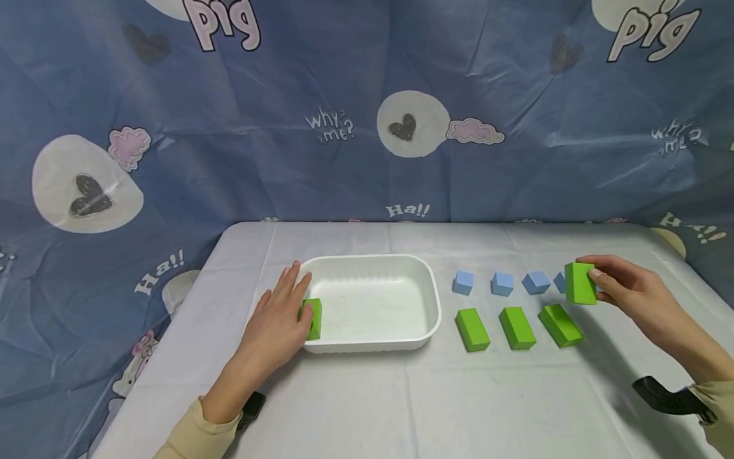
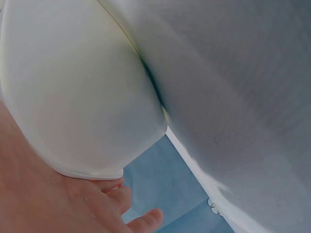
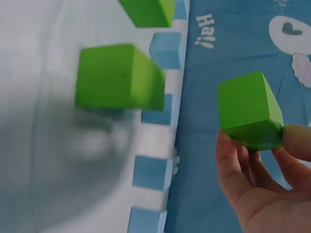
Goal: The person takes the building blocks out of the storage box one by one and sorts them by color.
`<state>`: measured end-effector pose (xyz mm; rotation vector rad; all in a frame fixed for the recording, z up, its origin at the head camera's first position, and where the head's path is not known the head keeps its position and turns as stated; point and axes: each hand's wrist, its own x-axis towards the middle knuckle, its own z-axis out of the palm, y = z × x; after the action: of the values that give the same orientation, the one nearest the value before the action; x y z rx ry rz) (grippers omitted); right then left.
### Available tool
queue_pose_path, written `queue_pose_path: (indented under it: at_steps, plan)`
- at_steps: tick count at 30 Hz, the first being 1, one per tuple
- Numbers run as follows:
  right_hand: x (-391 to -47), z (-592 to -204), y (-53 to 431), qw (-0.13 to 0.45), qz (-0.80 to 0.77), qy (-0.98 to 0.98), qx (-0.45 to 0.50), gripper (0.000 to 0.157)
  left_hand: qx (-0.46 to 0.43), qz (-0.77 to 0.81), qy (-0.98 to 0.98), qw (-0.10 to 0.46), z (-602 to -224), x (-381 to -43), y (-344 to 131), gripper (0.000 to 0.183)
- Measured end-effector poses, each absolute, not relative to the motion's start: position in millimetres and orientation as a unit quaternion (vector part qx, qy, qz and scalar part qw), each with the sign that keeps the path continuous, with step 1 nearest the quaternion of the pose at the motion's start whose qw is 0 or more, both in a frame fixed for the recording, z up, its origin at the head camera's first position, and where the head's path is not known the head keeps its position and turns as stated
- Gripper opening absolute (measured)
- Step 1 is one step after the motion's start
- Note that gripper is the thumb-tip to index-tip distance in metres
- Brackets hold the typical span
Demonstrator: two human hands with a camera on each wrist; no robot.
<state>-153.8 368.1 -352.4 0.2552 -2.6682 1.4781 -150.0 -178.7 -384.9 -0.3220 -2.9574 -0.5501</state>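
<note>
My right hand (image 1: 645,290) pinches a green block (image 1: 581,284) between thumb and fingers, raised above the right side of the table. In the right wrist view the same block (image 3: 245,109) sits at the fingertips. On the left, my left hand (image 1: 275,319) rests on the left rim of a white tray (image 1: 369,347), fingers extended. Another green block (image 1: 314,319) lies inside the tray at its left end, partly hidden behind the left thumb. From the left wrist, the tray's outer wall (image 2: 87,97) fills much of the view, with fingers along its rim.
Three green blocks (image 1: 473,330) lie in a row right of the tray. Behind them runs a row of several small blue cubes (image 1: 502,284), some partly covered by the held block and hand. A white cloth (image 1: 355,408) covers the table, and a printed blue curtain (image 1: 321,172) hangs behind.
</note>
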Motion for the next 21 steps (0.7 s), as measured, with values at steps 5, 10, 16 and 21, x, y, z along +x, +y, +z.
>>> queue_pose_path:
  at_steps: [5,10,16,21]
  plan:
    - [-151,-358,380,0.030,0.466,-0.881,0.076,0.031,-0.106,-0.181,-0.976,0.056,-385,-149,-179,0.057]
    - [-149,-367,388,0.021,0.409,-0.910,0.066,0.037,-0.106,-0.187,-0.975,0.059,-385,-150,-179,0.057]
    - [-146,-379,400,0.008,0.378,-0.923,0.071,0.043,-0.105,-0.193,-0.974,0.060,-384,-150,-177,0.056]
    - [-145,-386,403,-0.013,0.332,-0.941,0.071,0.043,-0.103,-0.192,-0.974,0.057,-385,-151,-177,0.056]
